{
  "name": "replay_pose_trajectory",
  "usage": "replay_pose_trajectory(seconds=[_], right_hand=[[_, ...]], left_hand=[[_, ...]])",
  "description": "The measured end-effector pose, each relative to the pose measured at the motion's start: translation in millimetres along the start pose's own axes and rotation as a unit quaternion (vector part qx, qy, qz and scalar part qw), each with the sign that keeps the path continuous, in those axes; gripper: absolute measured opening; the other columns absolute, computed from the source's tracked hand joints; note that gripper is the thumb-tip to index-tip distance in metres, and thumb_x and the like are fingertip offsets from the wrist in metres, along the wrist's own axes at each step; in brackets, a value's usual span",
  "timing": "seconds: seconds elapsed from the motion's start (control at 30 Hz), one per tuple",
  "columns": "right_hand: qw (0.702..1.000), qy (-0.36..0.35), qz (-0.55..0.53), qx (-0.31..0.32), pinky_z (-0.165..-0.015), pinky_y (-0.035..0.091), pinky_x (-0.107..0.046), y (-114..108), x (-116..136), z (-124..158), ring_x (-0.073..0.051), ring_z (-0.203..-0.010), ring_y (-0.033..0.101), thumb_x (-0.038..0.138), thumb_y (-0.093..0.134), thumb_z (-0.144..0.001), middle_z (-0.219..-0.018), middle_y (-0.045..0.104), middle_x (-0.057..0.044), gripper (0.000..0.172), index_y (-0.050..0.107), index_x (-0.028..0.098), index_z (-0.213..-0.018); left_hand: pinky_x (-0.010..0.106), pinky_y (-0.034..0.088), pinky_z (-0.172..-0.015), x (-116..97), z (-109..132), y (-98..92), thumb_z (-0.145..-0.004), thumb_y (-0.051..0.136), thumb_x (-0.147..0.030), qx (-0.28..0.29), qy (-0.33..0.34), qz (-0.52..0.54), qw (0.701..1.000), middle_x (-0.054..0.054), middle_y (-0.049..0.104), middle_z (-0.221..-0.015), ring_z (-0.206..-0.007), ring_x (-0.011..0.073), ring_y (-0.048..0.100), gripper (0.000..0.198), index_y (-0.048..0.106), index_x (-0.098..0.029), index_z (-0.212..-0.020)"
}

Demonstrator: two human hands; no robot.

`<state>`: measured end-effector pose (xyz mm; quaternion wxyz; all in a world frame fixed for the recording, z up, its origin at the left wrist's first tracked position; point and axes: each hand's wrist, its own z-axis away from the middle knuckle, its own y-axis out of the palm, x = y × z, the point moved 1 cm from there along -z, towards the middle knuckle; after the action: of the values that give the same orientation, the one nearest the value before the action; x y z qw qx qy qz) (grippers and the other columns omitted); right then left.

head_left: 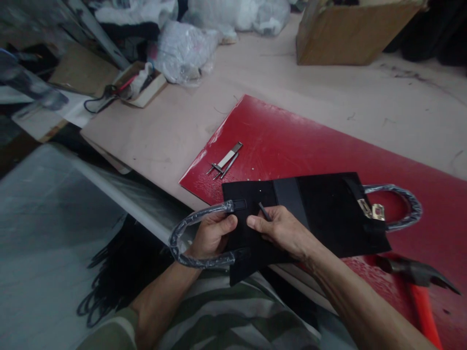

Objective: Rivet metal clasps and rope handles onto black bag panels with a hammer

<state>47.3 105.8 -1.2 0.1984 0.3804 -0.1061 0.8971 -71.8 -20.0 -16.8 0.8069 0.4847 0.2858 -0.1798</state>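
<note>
A flat black bag panel (pixel 328 214) lies partly on the red board, its near left part lifted off the edge. Plastic-wrapped handles are fixed at both ends: the left handle (pixel 178 238) and the right handle (pixel 412 199). My left hand (pixel 213 233) reaches through the left handle and grips the panel's edge, thumb on top and fingers hidden beneath. My right hand (pixel 280 226) is closed around a short dark rod-shaped tool (pixel 263 211), with its thumb close to the panel. Gold-coloured metal clasp pieces (pixel 377 212) sit at the panel's right end.
On the red board (pixel 292 131) lie small metal punch tools (pixel 226 160) and a claw hammer (pixel 419 282) with a red handle. Farther back stand a cardboard box (pixel 350 36), plastic bags (pixel 186 51) and a small tray (pixel 149 90). Black straps (pixel 116 267) hang at lower left.
</note>
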Motion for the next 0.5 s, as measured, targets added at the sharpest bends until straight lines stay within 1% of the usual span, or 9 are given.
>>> replay_pose_trajectory(seconds=[0.13, 0.2, 0.3, 0.4, 0.5], right_hand=[[1.000, 0.002, 0.007, -0.003, -0.044, 0.020, -0.023, 0.8, -1.5, -1.8, -0.007, -0.045, 0.030, 0.059, 0.069, -0.072, -0.053, 0.041, 0.004, 0.046, 0.050, 0.019, -0.065], [1.000, -0.003, 0.006, -0.006, -0.044, 0.021, -0.023, 1.0, -2.7, -2.8, -0.008, -0.047, 0.032, 0.059, 0.069, -0.072, -0.055, 0.043, 0.003, 0.046, 0.050, 0.018, -0.066], [1.000, -0.010, 0.008, -0.007, -0.044, 0.021, -0.023, 0.9, -4.0, -3.8, -0.008, -0.047, 0.032, 0.061, 0.069, -0.071, -0.054, 0.042, 0.004, 0.046, 0.050, 0.019, -0.065], [1.000, -0.019, 0.007, -0.003, -0.043, 0.021, -0.023, 0.7, -4.2, -3.9, -0.008, -0.046, 0.032, 0.059, 0.067, -0.072, -0.054, 0.042, 0.004, 0.044, 0.050, 0.019, -0.066], [1.000, -0.022, 0.012, -0.006, -0.044, 0.023, -0.023, 0.9, -4.5, -3.8, -0.009, -0.047, 0.034, 0.057, 0.067, -0.073, -0.055, 0.044, 0.003, 0.042, 0.051, 0.018, -0.066]], left_hand=[[0.044, 0.056, -0.090, 2.0, 1.3, -9.1, -0.076, 0.084, -0.036, -0.021, 0.007, -0.010, 1.000, 0.011, 0.074, -0.099, -0.097, 0.0311, 0.070, 0.038, 0.075, -0.015, -0.106], [0.041, 0.058, -0.081, 2.4, 2.3, -13.9, -0.075, 0.084, -0.040, -0.035, 0.006, -0.026, 0.999, 0.010, 0.074, -0.092, -0.086, 0.0289, 0.071, 0.040, 0.076, -0.015, -0.106], [0.036, 0.057, -0.068, 0.8, 4.3, -19.4, -0.074, 0.084, -0.045, -0.052, -0.005, -0.058, 0.997, 0.010, 0.073, -0.082, -0.072, 0.0253, 0.069, 0.047, 0.075, -0.014, -0.108], [0.035, 0.056, -0.065, -2.8, 6.3, -22.8, -0.073, 0.084, -0.047, -0.051, -0.012, -0.080, 0.995, 0.008, 0.071, -0.075, -0.068, 0.0247, 0.068, 0.051, 0.074, -0.013, -0.111], [0.035, 0.056, -0.066, -5.8, 8.4, -25.5, -0.074, 0.084, -0.046, -0.053, -0.014, -0.099, 0.994, 0.007, 0.069, -0.069, -0.067, 0.0247, 0.068, 0.049, 0.074, -0.013, -0.110]])
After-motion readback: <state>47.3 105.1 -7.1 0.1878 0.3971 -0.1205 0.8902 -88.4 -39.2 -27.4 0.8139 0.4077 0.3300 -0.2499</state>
